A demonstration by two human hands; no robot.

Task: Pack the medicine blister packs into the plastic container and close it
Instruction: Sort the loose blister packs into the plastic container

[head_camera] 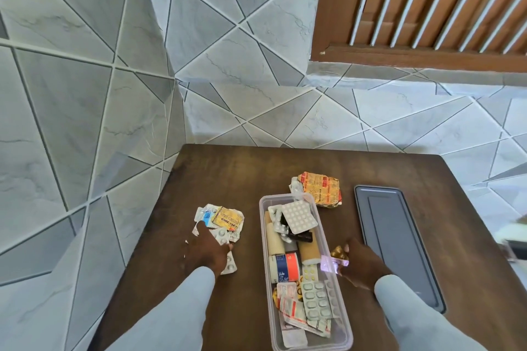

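Hands flank an open clear plastic container [306, 271] of blister packs on a dark wooden table [228, 174] against grey tiled walls [85, 65]: left hand [206, 253] flat on loose packs [219, 222] left of it, right hand [358, 263] pinching a gold blister pack [339, 252] beside its right rim, grey lid [396, 242] further right.

container [309, 342]: clear, open, part-filled | lid [399, 242]: grey, right | blister packs [219, 222]: left

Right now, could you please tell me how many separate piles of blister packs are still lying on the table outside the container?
2: a left pile under the left hand, and an orange stack behind the container. The right hand holds a few more, and some may be hidden.
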